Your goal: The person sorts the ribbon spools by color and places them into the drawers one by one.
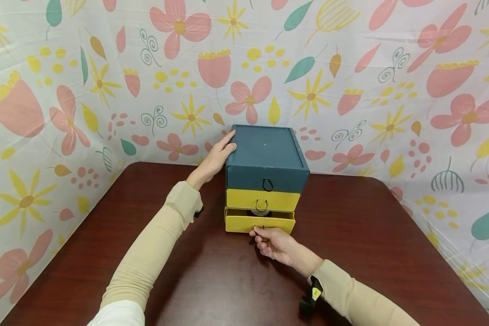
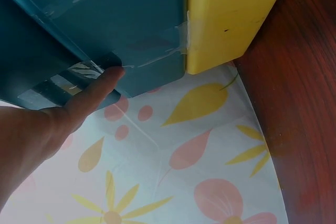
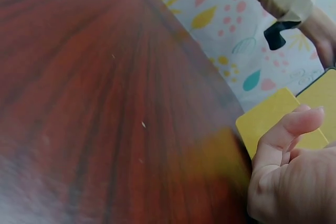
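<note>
A small drawer box stands on the table, with a blue top section (image 1: 265,149) above a yellow middle drawer (image 1: 240,199) and a yellow bottom drawer (image 1: 236,225). My left hand (image 1: 213,159) rests on the upper left edge of the blue section, its fingers fairly straight; the left wrist view shows one finger along the blue side (image 2: 142,30). With thumb and finger, my right hand (image 1: 279,246) pinches the dark cord loop at the bottom drawer's front. That drawer is pulled partly out. Inside it a round, dark-rimmed thing (image 1: 261,213) is partly hidden.
The box stands toward the back of the dark red-brown wooden table (image 1: 228,280). Behind and beside it hangs a floral-patterned sheet (image 1: 163,127). A black cord loop (image 1: 267,184) hangs on the blue front, another loop (image 1: 261,208) on the middle drawer.
</note>
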Motion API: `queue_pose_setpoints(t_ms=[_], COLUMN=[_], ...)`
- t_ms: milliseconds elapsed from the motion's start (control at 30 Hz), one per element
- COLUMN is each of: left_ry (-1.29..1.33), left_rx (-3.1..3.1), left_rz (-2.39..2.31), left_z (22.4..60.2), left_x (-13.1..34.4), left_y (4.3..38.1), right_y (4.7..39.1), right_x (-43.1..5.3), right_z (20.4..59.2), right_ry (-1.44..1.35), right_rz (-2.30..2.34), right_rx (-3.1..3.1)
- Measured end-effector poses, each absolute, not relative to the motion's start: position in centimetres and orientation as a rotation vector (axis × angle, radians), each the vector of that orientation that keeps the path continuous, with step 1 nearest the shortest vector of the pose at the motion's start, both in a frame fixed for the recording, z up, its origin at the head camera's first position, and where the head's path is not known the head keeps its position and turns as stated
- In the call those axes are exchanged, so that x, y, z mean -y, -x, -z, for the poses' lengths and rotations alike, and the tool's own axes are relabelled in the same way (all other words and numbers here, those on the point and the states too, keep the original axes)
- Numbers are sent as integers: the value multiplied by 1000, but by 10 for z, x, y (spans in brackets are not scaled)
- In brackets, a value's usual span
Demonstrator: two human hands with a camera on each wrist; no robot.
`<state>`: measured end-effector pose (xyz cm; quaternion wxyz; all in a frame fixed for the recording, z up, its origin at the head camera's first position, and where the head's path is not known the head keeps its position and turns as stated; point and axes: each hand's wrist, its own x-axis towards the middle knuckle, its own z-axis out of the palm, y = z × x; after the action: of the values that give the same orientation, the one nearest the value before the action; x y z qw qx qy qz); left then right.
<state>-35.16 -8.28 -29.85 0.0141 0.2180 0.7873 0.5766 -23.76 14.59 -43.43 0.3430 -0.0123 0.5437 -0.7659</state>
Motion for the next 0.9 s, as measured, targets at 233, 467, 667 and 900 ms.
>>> queue_pose_setpoints(t_ms=[233, 467, 667, 900], left_ry=[-656, -667, -682, -631], left_rx=[-2418, -2431, -2450, -2442], left_rz=[-1780, -1790, -1807, -1825], left_z=[291, 294, 300, 298], left_x=[82, 83, 84, 85], left_y=[350, 349, 351, 350], right_y=[248, 260, 259, 230], right_x=[-145, -143, -140, -133], right_z=[434, 434, 433, 395], right_ry=[19, 6, -37, 218], right_rz=[1990, 2012, 2005, 1775], right_rx=[-1415, -1382, -1380, -1546])
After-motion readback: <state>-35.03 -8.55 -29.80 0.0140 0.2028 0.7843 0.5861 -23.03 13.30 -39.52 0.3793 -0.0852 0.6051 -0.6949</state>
